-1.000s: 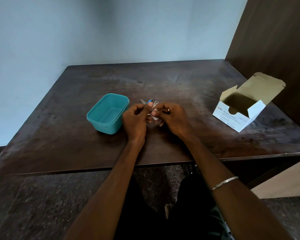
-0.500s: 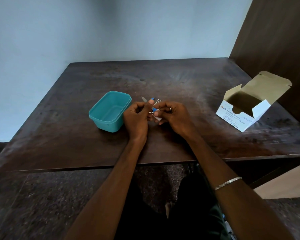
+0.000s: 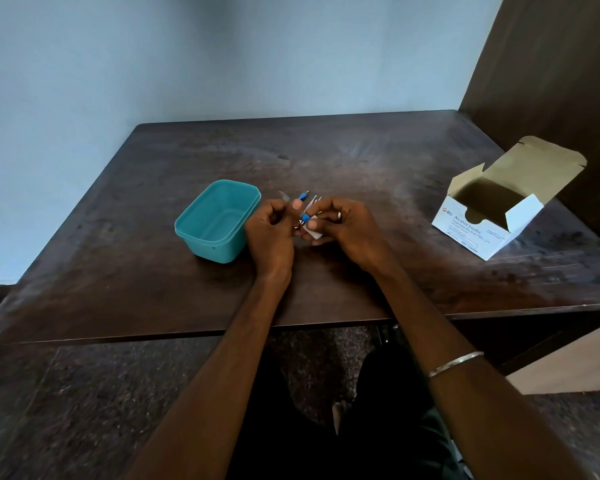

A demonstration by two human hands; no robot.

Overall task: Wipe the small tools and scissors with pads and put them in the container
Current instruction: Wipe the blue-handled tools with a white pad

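Dark wooden table (image 3: 326, 161) against a pale blue wall, two hands meeting at its middle.

Left hand (image 3: 269, 233) is curled round a bunch of small tools (image 3: 303, 196), two blue tips showing at its 1 o'clock; right hand (image 3: 347, 226) pinches one white pad (image 3: 314, 233) against them. One teal container (image 3: 219, 220) sits at the left hand's 9 o'clock, one open swab box (image 3: 499, 216) at 3 o'clock, well apart.

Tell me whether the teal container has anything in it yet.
Empty. The teal container shows only its bare floor; the small tools are in the hands beside it.
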